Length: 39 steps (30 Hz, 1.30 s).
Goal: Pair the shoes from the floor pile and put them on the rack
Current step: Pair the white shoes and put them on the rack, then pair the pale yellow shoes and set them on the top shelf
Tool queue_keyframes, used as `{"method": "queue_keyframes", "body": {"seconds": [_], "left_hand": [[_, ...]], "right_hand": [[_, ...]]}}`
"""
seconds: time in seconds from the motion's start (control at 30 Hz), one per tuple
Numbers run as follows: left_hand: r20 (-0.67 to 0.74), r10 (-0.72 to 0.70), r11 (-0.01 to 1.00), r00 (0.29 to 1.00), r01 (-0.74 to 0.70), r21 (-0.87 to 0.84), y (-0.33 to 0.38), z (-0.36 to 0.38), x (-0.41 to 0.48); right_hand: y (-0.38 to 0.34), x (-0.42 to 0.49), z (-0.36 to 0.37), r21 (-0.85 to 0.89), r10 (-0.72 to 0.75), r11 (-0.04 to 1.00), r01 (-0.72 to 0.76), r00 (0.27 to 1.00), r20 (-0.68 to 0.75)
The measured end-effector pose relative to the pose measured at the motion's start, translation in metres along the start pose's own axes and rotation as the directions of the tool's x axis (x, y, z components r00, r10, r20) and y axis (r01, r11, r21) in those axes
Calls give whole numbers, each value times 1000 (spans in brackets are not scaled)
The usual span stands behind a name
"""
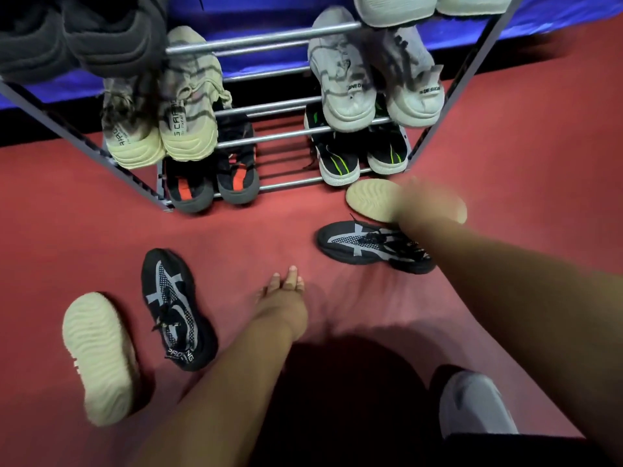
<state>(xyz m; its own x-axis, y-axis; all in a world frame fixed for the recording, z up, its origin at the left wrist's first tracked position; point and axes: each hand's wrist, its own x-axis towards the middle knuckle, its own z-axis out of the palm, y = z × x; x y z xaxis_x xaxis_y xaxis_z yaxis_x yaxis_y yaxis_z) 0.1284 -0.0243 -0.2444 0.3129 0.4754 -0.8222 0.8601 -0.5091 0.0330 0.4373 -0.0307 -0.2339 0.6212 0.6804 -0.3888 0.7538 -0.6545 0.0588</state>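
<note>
Logged on red floor (269,230) before rack (263,38): far cream shoe (367,198) sole-up under blurred right hand (435,205); near cream shoe (97,358) sole-up at left; left black shoe (175,311) and right black shoe (367,246) between. Right grip: cannot tell (motion blur). Left hand (283,291) relaxed, empty. Judged light, soft knit uppers, stiffer ribbed soles; best taken at heel collar or midfoot.
</note>
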Motion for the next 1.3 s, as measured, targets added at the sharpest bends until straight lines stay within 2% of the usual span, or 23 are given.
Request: {"method": "queue_keyframes", "body": {"seconds": [0.1, 0.27, 0.33, 0.4, 0.47, 0.57, 0.67, 0.7, 0.73, 0.8, 0.9, 0.97, 1.03, 1.13, 1.2, 1.3], "left_hand": [[50, 38, 999, 998, -37, -12, -10, -4, 3], [62, 102, 994, 993, -104, 28, -33, -7, 4], [39, 124, 989, 991, -120, -90, -30, -15, 0], [-55, 101, 942, 993, -114, -316, -27, -21, -7], [-150, 13, 799, 989, -101, -592, -26, -23, -12], [-153, -64, 485, 986, -103, -868, -29, -23, -19], [-68, -6, 60, 998, -68, -996, -36, -18, -37], [-56, 22, -64, 998, -54, -996, -40, -16, -44], [-60, 35, -138, 998, -54, -989, -44, -15, -51], [-94, 22, -181, 995, -88, -979, -57, -12, -60], [-100, -72, -249, 992, -115, -962, -83, -5, -71], [-117, -126, -316, 985, -151, -937, -100, -2, -80], [-125, -150, -443, 981, -180, -878, -119, 2, -87], [-123, -177, -617, 977, -207, -759, -141, 2, -99], [-128, -183, -645, 975, -217, -733, -151, 2, -104], [-146, -254, -579, 956, -271, -769, -162, 4, -108]], "right_hand": [[2, -3, -4, -130, -37, 991, 27, 997, -74], [-7, -27, -22, -79, 95, 992, -97, 995, -30], [-15, -39, -30, -37, 112, 993, -112, 994, -19], [-25, -54, -35, -9, 48, 999, -48, 998, -42], [-40, -74, -37, -12, -37, 999, 37, 997, -64], [-66, -110, -36, 23, -106, 994, 106, 994, -17], [-93, -150, -24, 74, -253, 964, 254, 967, -24], [-103, -163, -19, 90, -312, 945, 314, 950, -28], [-113, -175, -14, 99, -359, 928, 360, 933, -26], [-135, -197, -6, 111, -415, 904, 412, 910, 1], [-160, -214, 4, 159, -502, 858, 488, 863, 59], [-171, -219, 8, 282, -553, 812, 511, 828, 93], [-178, -223, 9, 445, -586, 758, 476, 797, 146], [-189, -224, 11, 646, -589, 707, 288, 745, 312], [-195, -218, 22, 692, -598, 682, 234, 724, 344], [-204, -220, 32, 696, -606, 658, 288, 750, 263]]}}
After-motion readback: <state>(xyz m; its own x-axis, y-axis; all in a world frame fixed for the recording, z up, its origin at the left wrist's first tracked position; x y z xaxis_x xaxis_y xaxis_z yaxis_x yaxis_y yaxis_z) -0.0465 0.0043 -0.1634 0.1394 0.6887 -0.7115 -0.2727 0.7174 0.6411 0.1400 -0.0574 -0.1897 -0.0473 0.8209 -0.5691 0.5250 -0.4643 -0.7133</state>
